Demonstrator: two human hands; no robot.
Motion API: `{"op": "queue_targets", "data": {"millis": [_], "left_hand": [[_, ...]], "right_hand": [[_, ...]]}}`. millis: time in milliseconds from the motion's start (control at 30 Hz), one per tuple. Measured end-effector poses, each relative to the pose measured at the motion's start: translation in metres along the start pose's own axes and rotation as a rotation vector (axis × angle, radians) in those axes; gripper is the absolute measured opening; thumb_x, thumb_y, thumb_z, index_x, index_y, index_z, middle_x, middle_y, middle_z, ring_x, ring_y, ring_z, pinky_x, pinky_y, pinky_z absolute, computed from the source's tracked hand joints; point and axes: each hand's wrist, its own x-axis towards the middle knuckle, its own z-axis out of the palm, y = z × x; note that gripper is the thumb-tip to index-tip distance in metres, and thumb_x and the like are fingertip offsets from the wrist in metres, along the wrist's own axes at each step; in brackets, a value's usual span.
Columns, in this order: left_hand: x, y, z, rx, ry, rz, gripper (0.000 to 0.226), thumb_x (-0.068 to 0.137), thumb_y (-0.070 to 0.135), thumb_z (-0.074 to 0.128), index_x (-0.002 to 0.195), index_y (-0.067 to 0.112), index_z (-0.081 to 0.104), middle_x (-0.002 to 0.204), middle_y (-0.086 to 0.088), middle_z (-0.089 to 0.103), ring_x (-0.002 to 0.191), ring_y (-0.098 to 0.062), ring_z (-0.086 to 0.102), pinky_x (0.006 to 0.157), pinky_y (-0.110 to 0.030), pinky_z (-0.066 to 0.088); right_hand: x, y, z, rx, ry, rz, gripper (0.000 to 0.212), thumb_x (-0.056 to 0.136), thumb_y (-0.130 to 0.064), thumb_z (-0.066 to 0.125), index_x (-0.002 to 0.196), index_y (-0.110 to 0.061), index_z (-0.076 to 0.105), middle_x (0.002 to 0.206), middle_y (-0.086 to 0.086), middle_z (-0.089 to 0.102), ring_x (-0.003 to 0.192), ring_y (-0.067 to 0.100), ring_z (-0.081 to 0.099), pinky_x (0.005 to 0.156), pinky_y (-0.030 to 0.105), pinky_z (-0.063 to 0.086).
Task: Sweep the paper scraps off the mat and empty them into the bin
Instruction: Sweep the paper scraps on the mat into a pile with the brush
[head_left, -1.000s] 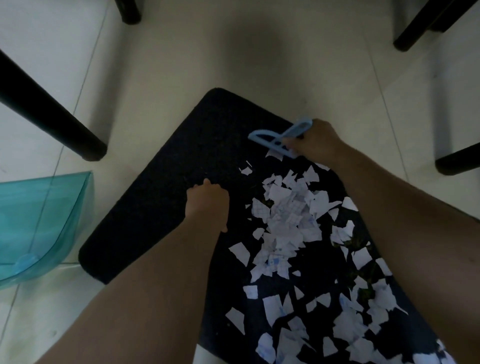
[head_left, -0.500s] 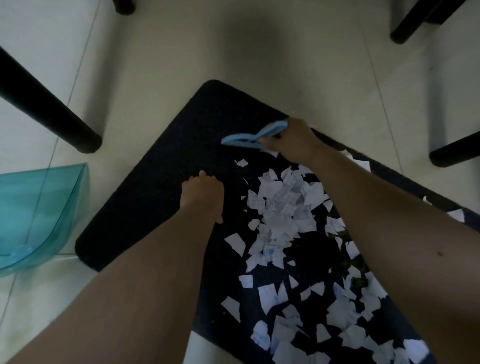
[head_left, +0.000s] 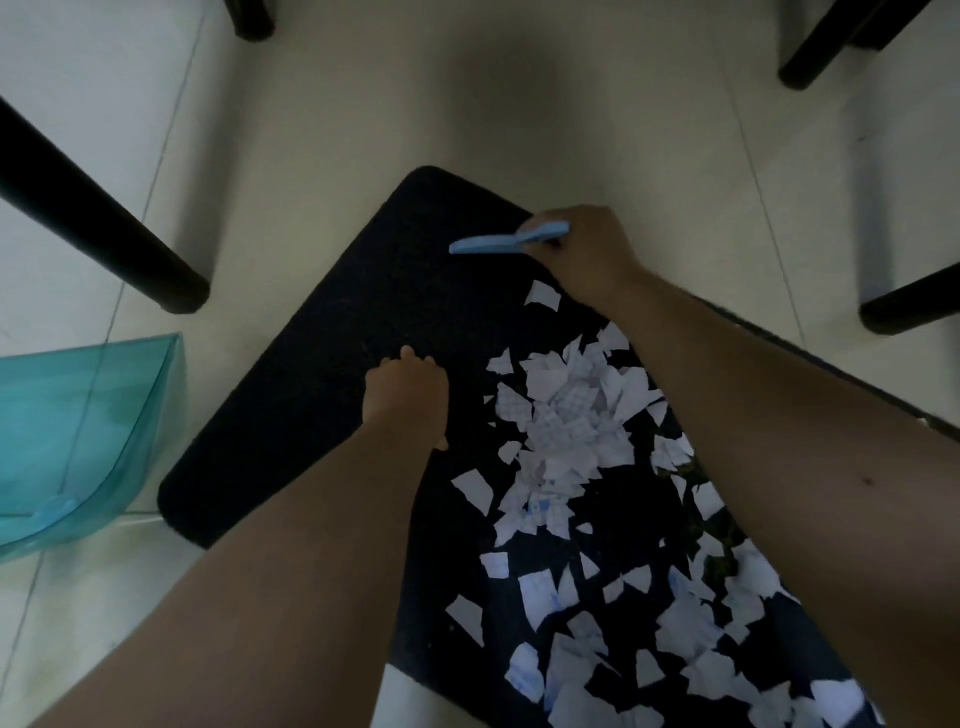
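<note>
Head view, right hand (head_left: 587, 254) grips blue scraper (head_left: 506, 243)

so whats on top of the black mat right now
Torn paper scraps cover the near and right part of the mat. The left hand rests on it, and the right hand holds a blue tool above it. Both forearms hide some scraps.

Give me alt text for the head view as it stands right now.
The right hand grips a light blue tool over the far end of a black mat strewn with white paper scraps, while the left hand rests on the mat beside the pile. A teal bin sits on the floor to the left, among black furniture legs.
</note>
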Motion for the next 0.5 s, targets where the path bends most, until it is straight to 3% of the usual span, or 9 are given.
{"op": "queue_targets", "data": {"millis": [100,167,233,267,333,400,500], "left_hand": [[0.001,-0.001,0.001,0.003,-0.006,0.001,0.106,0.07,0.05,0.077,0.15,0.009,0.021,0.152,-0.016,0.023,0.13,-0.032,0.042,0.099,-0.04,0.044],[0.002,-0.001,0.001,-0.003,-0.015,0.0,0.107,0.07,0.05,0.077,0.15,0.009,0.019,0.154,-0.017,0.02,0.132,-0.032,0.04,0.101,-0.041,0.044],[0.002,-0.001,0.001,-0.005,-0.02,-0.003,0.107,0.069,0.049,0.078,0.151,0.009,0.02,0.155,-0.017,0.019,0.132,-0.033,0.04,0.1,-0.041,0.044],[0.002,-0.001,0.001,-0.004,-0.016,-0.003,0.107,0.069,0.049,0.079,0.15,0.009,0.022,0.154,-0.017,0.021,0.131,-0.033,0.041,0.1,-0.041,0.044],[0.002,-0.001,0.002,-0.002,-0.007,0.001,0.105,0.068,0.05,0.079,0.149,0.008,0.025,0.152,-0.017,0.025,0.129,-0.032,0.044,0.098,-0.041,0.045],[0.002,0.0,0.002,0.003,-0.004,0.001,0.104,0.068,0.05,0.079,0.148,0.008,0.027,0.151,-0.016,0.026,0.128,-0.032,0.045,0.097,-0.04,0.046],[0.003,0.0,0.002,0.005,-0.006,-0.005,0.105,0.068,0.05,0.079,0.148,0.009,0.025,0.152,-0.017,0.025,0.129,-0.032,0.045,0.097,-0.04,0.046]], "right_hand": [[-0.004,0.018,0.001,-0.023,-0.074,0.173,0.026,0.089,-0.024,0.063,0.099,-0.001,0.068,0.091,0.014,0.069,0.072,0.021,0.06,0.068,0.032,0.05],[-0.013,0.021,-0.014,-0.014,-0.218,0.231,0.02,0.088,-0.023,0.065,0.087,-0.003,0.065,0.076,0.008,0.062,0.06,0.013,0.053,0.056,0.02,0.045],[-0.022,0.018,-0.034,0.083,-0.316,0.249,0.013,0.087,-0.02,0.065,0.086,-0.007,0.064,0.077,0.006,0.063,0.061,0.006,0.059,0.06,0.015,0.049],[-0.025,0.017,-0.044,0.151,-0.28,0.241,0.013,0.088,-0.018,0.065,0.089,-0.005,0.065,0.081,0.009,0.065,0.066,0.006,0.063,0.066,0.018,0.053],[-0.021,0.02,-0.058,0.292,-0.039,0.232,0.013,0.087,-0.013,0.065,0.088,-0.001,0.065,0.088,0.015,0.066,0.077,0.017,0.065,0.076,0.028,0.054],[-0.012,0.029,-0.06,0.394,0.196,0.292,0.012,0.086,-0.013,0.066,0.077,-0.005,0.063,0.086,0.015,0.066,0.072,0.018,0.062,0.077,0.033,0.055],[0.001,0.047,-0.045,0.31,0.309,0.405,0.029,0.082,-0.025,0.068,0.075,0.003,0.063,0.084,0.018,0.066,0.069,0.023,0.061,0.074,0.045,0.058]]}}
